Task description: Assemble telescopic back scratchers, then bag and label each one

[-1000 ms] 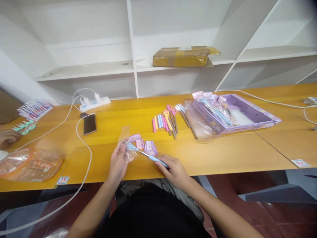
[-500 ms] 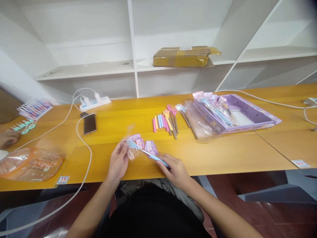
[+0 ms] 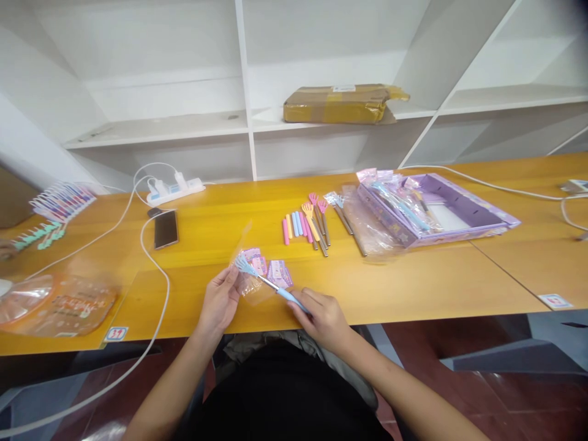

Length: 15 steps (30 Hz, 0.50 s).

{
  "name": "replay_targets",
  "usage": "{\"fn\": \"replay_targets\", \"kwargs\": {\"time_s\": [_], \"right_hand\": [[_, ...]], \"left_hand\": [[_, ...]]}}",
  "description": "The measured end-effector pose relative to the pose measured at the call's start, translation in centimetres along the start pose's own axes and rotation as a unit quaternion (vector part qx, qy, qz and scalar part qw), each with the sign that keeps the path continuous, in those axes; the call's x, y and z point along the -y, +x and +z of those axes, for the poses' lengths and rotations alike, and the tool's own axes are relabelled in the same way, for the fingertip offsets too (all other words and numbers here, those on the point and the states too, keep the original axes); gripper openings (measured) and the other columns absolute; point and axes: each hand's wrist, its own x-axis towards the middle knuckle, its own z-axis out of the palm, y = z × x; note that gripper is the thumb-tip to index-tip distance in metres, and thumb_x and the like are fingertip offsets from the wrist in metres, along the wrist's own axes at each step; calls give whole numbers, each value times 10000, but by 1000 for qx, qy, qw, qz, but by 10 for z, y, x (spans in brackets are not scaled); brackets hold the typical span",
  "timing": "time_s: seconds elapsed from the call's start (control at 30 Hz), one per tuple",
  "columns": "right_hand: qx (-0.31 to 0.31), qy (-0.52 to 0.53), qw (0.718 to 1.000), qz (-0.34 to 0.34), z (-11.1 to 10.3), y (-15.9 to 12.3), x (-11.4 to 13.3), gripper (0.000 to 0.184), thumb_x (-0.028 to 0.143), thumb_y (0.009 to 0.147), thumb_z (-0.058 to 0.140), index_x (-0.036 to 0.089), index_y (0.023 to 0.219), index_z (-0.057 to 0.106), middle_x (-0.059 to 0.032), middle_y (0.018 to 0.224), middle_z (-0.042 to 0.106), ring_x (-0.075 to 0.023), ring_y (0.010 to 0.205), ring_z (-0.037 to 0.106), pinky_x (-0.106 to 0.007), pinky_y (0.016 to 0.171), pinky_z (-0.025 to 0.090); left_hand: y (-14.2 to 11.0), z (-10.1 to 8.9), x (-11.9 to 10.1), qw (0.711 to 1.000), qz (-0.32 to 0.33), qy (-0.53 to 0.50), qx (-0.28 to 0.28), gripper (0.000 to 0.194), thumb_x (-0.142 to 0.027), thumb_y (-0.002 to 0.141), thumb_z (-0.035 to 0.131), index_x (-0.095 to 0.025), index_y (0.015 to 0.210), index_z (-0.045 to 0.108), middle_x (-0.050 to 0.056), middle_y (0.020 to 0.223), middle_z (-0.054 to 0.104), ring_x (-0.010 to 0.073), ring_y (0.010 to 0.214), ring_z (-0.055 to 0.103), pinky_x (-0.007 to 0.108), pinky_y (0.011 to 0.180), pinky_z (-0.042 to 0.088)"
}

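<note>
My right hand (image 3: 321,317) is closed around the light blue handle of a back scratcher (image 3: 270,283), which has a metal shaft and a blue hand-shaped head. The head points up and left, at the mouth of a clear plastic bag (image 3: 250,285). My left hand (image 3: 221,297) pinches that bag at its left side, close to the scratcher's head; whether the head is inside the bag I cannot tell. Small purple printed cards (image 3: 278,273) lie on the table just beyond, some partly behind the bag.
Several pink, yellow and blue handles (image 3: 295,226) and loose back scratchers (image 3: 316,223) lie farther back. Right of them is a purple box (image 3: 478,229) with bagged scratchers. A phone (image 3: 166,230), power strip (image 3: 177,191), cable and orange bag (image 3: 82,306) are left. Another person's hand shows at far left.
The back scratcher has shifted slightly left, toward the bag, with my right hand. The bag's upper flap stands a bit higher. At far left the other person's hand has moved back.
</note>
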Motion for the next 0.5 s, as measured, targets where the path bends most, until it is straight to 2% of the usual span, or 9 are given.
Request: {"fn": "replay_targets", "kwargs": {"time_s": [0.2,0.33,0.5], "right_hand": [[-8,-15,999,-30,1,2,7,166,212,1082,548,186,1199,662,-53,826,691,-171,638,607,-315,577,460],[14,12,1000,-7,2,2,16,166,224,1094,527,191,1155,678,-52,812,678,-169,639,603,-316,573,463],[39,63,997,38,6,3,25,224,246,1110,491,212,997,681,-41,768,629,-171,637,584,-312,586,465]], "left_hand": [[0,2,-1,1000,-5,-11,6,357,-261,732,984,-149,1018,801,45,1034,820,120,892,758,208,833,614],[-2,3,-2,1000,18,-14,3,362,-269,770,959,-184,1079,790,41,1089,818,113,898,756,188,781,599],[-4,7,-2,1000,14,5,19,350,-276,750,971,-148,1019,787,39,972,810,107,848,744,178,779,593]]}}
